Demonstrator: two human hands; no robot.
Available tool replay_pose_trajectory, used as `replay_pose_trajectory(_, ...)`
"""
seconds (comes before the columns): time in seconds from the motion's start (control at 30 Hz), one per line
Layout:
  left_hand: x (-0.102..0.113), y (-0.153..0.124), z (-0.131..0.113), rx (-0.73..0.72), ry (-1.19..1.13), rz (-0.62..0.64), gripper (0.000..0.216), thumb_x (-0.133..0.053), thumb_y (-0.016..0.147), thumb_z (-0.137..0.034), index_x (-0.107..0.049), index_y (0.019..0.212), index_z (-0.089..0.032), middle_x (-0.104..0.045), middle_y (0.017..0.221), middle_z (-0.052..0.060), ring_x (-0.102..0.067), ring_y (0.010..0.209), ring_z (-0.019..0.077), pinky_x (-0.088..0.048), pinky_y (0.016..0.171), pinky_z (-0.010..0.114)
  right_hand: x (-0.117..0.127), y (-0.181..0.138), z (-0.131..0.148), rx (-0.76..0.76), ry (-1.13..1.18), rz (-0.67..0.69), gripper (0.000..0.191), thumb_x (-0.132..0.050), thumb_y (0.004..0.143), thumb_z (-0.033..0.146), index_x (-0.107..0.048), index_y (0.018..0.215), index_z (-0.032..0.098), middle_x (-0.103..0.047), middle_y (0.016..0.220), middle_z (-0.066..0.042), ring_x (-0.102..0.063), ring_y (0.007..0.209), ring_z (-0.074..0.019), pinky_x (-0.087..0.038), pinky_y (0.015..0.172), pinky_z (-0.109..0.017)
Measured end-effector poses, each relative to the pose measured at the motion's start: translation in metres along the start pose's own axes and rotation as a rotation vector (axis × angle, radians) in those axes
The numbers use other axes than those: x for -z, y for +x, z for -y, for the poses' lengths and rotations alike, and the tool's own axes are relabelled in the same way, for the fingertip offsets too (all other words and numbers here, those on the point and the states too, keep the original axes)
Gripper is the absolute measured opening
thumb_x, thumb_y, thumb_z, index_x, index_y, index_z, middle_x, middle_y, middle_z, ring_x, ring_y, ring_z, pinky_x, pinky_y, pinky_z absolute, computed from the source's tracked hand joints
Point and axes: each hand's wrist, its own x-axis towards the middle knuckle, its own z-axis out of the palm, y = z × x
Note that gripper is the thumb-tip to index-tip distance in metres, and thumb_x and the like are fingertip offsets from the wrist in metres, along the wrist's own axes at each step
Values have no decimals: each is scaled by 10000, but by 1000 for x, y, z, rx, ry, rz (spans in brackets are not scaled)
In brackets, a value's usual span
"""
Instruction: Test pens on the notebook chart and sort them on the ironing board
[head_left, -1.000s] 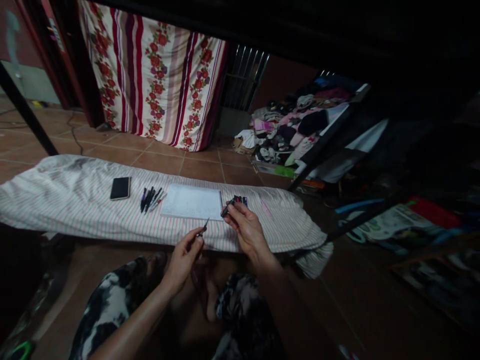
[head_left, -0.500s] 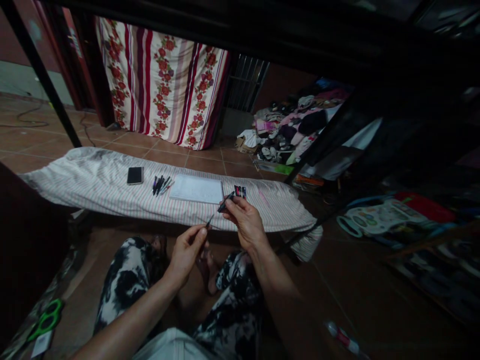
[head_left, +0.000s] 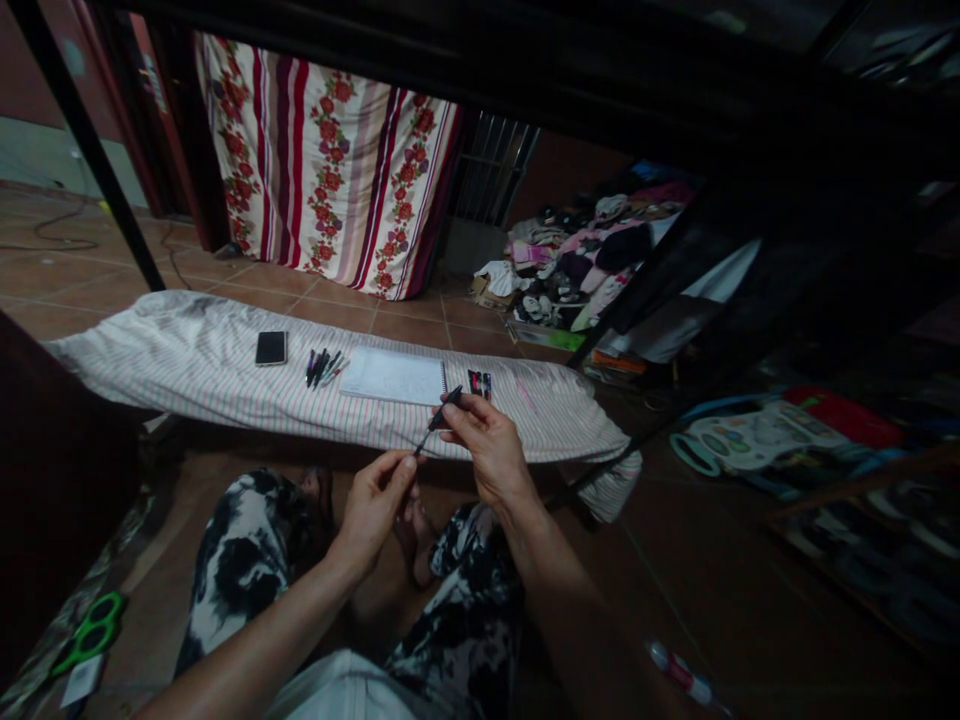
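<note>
Above my knees, my right hand (head_left: 484, 440) pinches a black pen barrel (head_left: 448, 407), tilted with its lower end toward my left hand. My left hand (head_left: 382, 492) is closed, thumb against finger, on a thin pen refill (head_left: 426, 437). The refill's upper end meets the barrel's lower end; whether it sits inside cannot be made out. Beyond the hands a spiral notebook (head_left: 394, 375) lies open on a striped cloth (head_left: 225, 395). Several pens (head_left: 322, 367) lie left of the notebook, and small dark and red pieces (head_left: 480, 384) lie to its right.
A dark phone (head_left: 271, 348) rests on the cloth's left part. Green-handled scissors (head_left: 94, 628) are at the lower left, and a bottle-like object (head_left: 682, 675) is on the floor at lower right. A heap of clothes (head_left: 592, 245) and a floral curtain (head_left: 330, 170) stand behind.
The pen barrel has come down and left toward the refill, closing the gap between them. My left hand has stayed nearly still.
</note>
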Motion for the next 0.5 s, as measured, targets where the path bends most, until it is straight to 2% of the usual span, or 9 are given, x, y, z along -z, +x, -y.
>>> replay_pose_trajectory(0.5,-6,2,-4,-4,-10,-4,375,-603,719,-463,-621,890,-129,-495,507,-54,-397,396,36,-299,391,148,-1,-3,-2,-10,-41,14,314,-762,539,356,-650,769,174,-638,739,2,-596,672,-116,-507,551,-217)
